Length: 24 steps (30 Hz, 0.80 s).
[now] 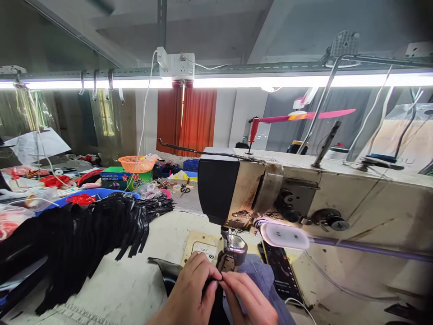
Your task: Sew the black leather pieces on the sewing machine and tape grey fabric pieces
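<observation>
My left hand (192, 289) and my right hand (250, 298) meet just in front of the sewing machine's needle area (230, 243). Fingertips of both are pinched together on the edge of a black leather-like piece (218, 309). Part of that dark material hangs below the fingers, and a shiny black flap (167, 271) sticks out to the left of my left hand; whether the two are one piece I cannot tell. Blue-grey cloth (255, 275) lies behind and beside my right hand.
A large pile of black strips (88, 234) covers the left of the table, by a blue basin (111, 193). Right of the needle lie a phone (282, 275) and a lit lamp (284, 235). Farther back are an orange basket (137, 163), a green box (117, 178) and scissors (185, 190).
</observation>
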{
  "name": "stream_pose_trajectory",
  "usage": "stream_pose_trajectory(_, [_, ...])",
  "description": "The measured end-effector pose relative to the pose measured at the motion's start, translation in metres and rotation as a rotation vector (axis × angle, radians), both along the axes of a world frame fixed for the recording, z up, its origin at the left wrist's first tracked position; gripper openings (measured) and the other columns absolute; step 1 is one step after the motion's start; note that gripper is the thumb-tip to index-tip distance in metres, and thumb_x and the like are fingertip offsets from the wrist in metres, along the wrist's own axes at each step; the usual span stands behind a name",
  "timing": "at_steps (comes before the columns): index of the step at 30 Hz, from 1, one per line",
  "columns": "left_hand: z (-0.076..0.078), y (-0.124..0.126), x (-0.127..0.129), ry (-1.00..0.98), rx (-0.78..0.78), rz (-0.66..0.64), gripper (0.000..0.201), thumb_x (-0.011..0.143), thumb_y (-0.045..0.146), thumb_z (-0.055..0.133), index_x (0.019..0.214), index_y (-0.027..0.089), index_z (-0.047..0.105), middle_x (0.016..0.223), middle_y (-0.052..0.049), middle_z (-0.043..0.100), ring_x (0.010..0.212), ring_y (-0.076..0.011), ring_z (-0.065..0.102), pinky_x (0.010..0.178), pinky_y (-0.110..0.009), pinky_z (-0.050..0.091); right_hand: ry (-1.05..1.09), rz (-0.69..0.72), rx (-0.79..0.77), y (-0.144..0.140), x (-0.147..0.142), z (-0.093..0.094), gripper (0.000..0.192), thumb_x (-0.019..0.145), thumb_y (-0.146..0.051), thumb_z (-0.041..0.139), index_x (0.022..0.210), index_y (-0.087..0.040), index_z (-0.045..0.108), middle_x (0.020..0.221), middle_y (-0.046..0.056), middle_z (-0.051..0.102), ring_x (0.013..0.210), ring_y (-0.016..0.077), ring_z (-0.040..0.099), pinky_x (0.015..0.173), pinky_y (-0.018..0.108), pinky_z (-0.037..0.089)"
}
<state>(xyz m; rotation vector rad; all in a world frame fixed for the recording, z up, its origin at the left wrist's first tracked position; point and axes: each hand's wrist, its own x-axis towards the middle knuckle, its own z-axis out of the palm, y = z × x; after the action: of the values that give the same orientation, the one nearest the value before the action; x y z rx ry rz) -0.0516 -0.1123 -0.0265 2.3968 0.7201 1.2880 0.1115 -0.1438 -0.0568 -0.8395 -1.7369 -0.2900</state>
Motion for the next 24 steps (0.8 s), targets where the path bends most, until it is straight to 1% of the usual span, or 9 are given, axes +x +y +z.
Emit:
stream_pose_trajectory(3, [0.0, 0.0, 0.0, -0.026, 0.012, -0.003, 0.025, 0.082, -0.001, 0.042, 0.09, 0.019, 0.055, 0.088, -0.004, 0.059, 0.084, -0.0181, 0.057, 0.075, -0.03, 0.049, -0.08, -0.06, 0.124, -0.001, -0.001, 0.006, 0.022, 0.089, -0.003, 0.055, 0.107, -0.012, 0.063, 0.083, 0.01, 0.07, 0.075, 0.0142, 0.067, 0.066, 0.025, 0.059])
stream_pose_trajectory(5, [-0.002, 0.0, 0.0, -0.049, 0.026, 0.007, 0.025, 0.083, -0.001, 0.042, 0.09, 0.019, 0.056, 0.088, -0.004, 0.06, 0.084, -0.0174, 0.058, 0.074, -0.029, 0.049, -0.165, -0.055, 0.201, -0.001, 0.002, 0.011, 0.021, 0.088, -0.002, 0.055, 0.105, -0.01, 0.064, 0.08, 0.011, 0.071, 0.073, 0.0148, 0.068, 0.063, 0.025, 0.059])
stream_pose_trajectory(7, [-0.004, 0.001, 0.0, -0.07, 0.052, 0.021, 0.024, 0.085, -0.001, 0.043, 0.089, 0.019, 0.057, 0.086, -0.004, 0.06, 0.082, -0.0167, 0.058, 0.073, -0.027, 0.049, -0.224, -0.035, 0.241, 0.001, 0.004, 0.016, 0.021, 0.086, -0.001, 0.055, 0.103, -0.009, 0.065, 0.078, 0.012, 0.071, 0.072, 0.0155, 0.068, 0.063, 0.025, 0.06])
stream_pose_trajectory(10, [-0.006, 0.001, 0.002, -0.092, 0.107, 0.046, 0.023, 0.087, 0.0, 0.045, 0.088, 0.018, 0.059, 0.083, -0.003, 0.061, 0.08, -0.0161, 0.059, 0.071, -0.026, 0.049, -0.239, 0.004, 0.237, 0.005, 0.006, 0.021, 0.019, 0.084, 0.001, 0.055, 0.098, -0.008, 0.064, 0.075, 0.011, 0.069, 0.069, 0.0156, 0.065, 0.061, 0.026, 0.059])
stream_pose_trajectory(13, [-0.008, 0.004, 0.004, -0.106, 0.162, 0.07, 0.02, 0.091, 0.005, 0.048, 0.089, 0.019, 0.061, 0.081, -0.003, 0.062, 0.078, -0.0152, 0.059, 0.069, -0.024, 0.048, -0.195, 0.02, 0.206, 0.008, 0.006, 0.02, 0.017, 0.083, 0.001, 0.056, 0.094, -0.011, 0.062, 0.073, 0.009, 0.066, 0.066, 0.0141, 0.061, 0.058, 0.025, 0.056])
stream_pose_trajectory(15, [-0.011, 0.007, 0.006, -0.123, 0.16, 0.083, 0.016, 0.092, 0.008, 0.051, 0.09, 0.019, 0.063, 0.081, -0.003, 0.063, 0.077, -0.0149, 0.06, 0.068, -0.024, 0.048, -0.156, 0.027, 0.146, 0.009, 0.008, 0.017, 0.019, 0.082, 0.002, 0.056, 0.094, -0.012, 0.06, 0.074, 0.007, 0.064, 0.066, 0.0129, 0.06, 0.059, 0.024, 0.054])
stream_pose_trajectory(17, [-0.014, 0.012, 0.007, -0.139, 0.074, 0.105, 0.012, 0.09, 0.01, 0.055, 0.09, 0.018, 0.064, 0.082, -0.003, 0.065, 0.078, -0.0155, 0.061, 0.07, -0.024, 0.048, -0.105, 0.037, 0.035, 0.01, 0.01, 0.015, 0.018, 0.083, 0.001, 0.056, 0.091, -0.015, 0.057, 0.073, 0.003, 0.061, 0.065, 0.0112, 0.058, 0.059, 0.022, 0.052])
stream_pose_trajectory(20, [-0.014, 0.019, 0.007, -0.129, -0.17, 0.071, 0.01, 0.088, 0.015, 0.056, 0.09, 0.018, 0.066, 0.084, -0.003, 0.068, 0.082, -0.0164, 0.063, 0.074, -0.026, 0.048, 0.026, 0.065, -0.179, 0.012, 0.014, 0.012, 0.013, 0.088, -0.009, 0.055, 0.08, -0.02, 0.053, 0.068, -0.002, 0.055, 0.06, 0.009, 0.054, 0.056, 0.019, 0.047])
stream_pose_trajectory(24, [0.001, 0.028, 0.008, -0.084, -0.469, -0.073, 0.015, 0.086, 0.025, 0.058, 0.091, 0.019, 0.071, 0.086, -0.002, 0.07, 0.083, -0.0171, 0.063, 0.079, -0.027, 0.046, 0.371, 0.149, -0.546, 0.02, 0.017, 0.004, 0.024, 0.09, -0.033, 0.057, 0.071, -0.019, 0.056, 0.063, -0.003, 0.053, 0.056, 0.0086, 0.05, 0.052, 0.017, 0.043])
